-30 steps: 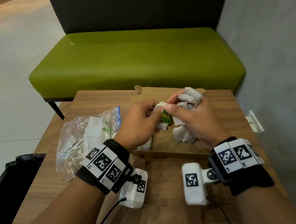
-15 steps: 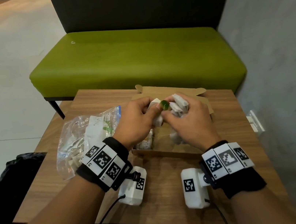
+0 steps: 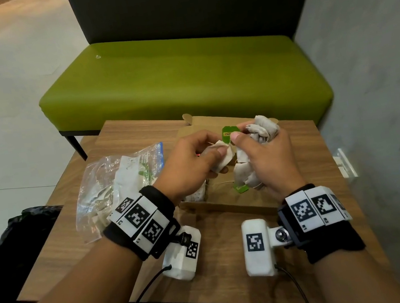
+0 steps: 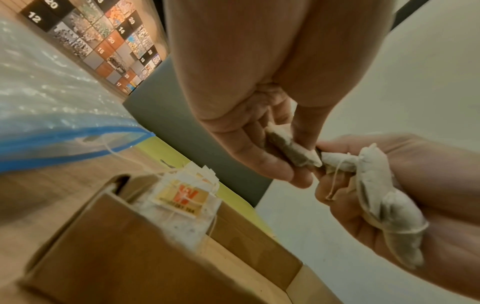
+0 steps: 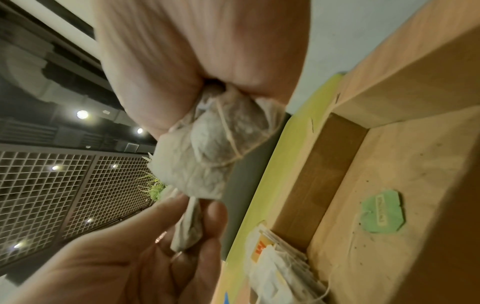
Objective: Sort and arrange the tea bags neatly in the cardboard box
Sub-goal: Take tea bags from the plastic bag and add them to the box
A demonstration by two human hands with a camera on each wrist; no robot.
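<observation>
Both hands hover over the open cardboard box [image 3: 230, 205] on the wooden table. My left hand [image 3: 190, 163] pinches one pale tea bag [image 3: 222, 159] between thumb and fingers; the same tea bag [image 4: 291, 150] shows in the left wrist view. My right hand [image 3: 264, 157] grips a bunch of tea bags [image 3: 263, 129] and pinches a green tag [image 3: 228, 134]; the bunch [image 5: 215, 148] is tangled in string. A neat stack of tea bags with orange-and-yellow tags [image 4: 182, 201] stands in the box's left end. A loose green tag [image 5: 381, 211] lies on the box floor.
A clear zip bag [image 3: 118, 184] with more tea bags lies left of the box on the table [image 3: 222, 257]. A green bench [image 3: 182, 76] stands beyond the table, a grey wall [image 3: 380, 98] to the right, a black bag [image 3: 7, 239] at the left edge.
Both hands rose a little above the box. The green tag, earlier nearly hidden between the fingertips, now stands up in the right hand's pinch, and the left hand draws one tea bag apart from the bunch.
</observation>
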